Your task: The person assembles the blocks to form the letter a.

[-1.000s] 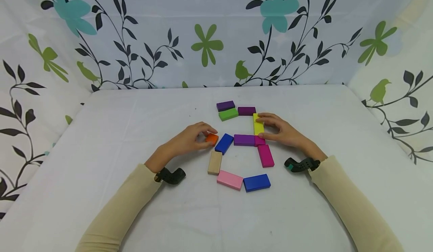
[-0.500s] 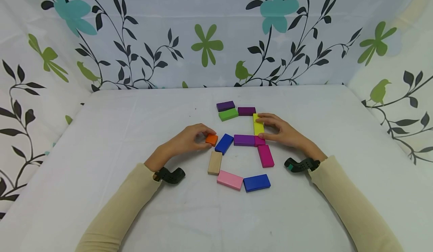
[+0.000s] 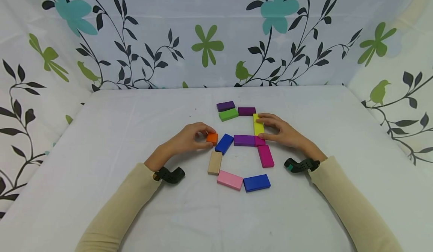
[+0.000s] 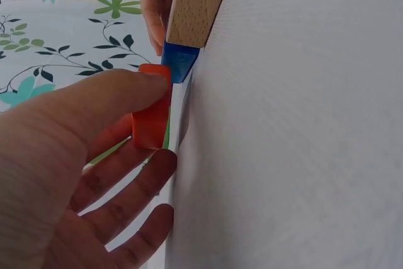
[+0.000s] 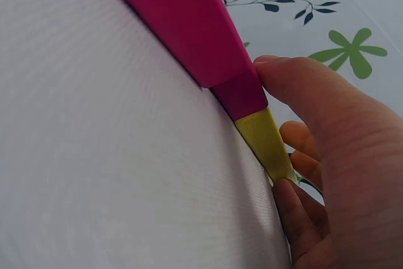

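Note:
My left hand (image 3: 191, 137) pinches a small orange block (image 3: 212, 138) between thumb and fingers. In the left wrist view the thumb lies across the near side of the orange block (image 4: 151, 114); the other fingertips reach below it. A blue block (image 3: 224, 144) stands slantwise just right of it. My right hand (image 3: 280, 130) holds a yellow block (image 3: 258, 124), fingers at its far end and thumb near its close end. There a small magenta block (image 3: 259, 141) adjoins it, the thumb close against that one in the right wrist view.
A purple block (image 3: 244, 140) joins the small magenta one; a larger magenta block (image 3: 265, 156) lies below. Wooden (image 3: 214, 163), pink (image 3: 230, 180) and second blue (image 3: 257, 183) blocks curve along the front. Dark purple (image 3: 225, 106), green (image 3: 228, 114) and plum (image 3: 246, 111) blocks lie at the back.
The orange block has turned slightly in my left hand's fingers, staying close to the blue block. My right hand and the other blocks have kept their places.

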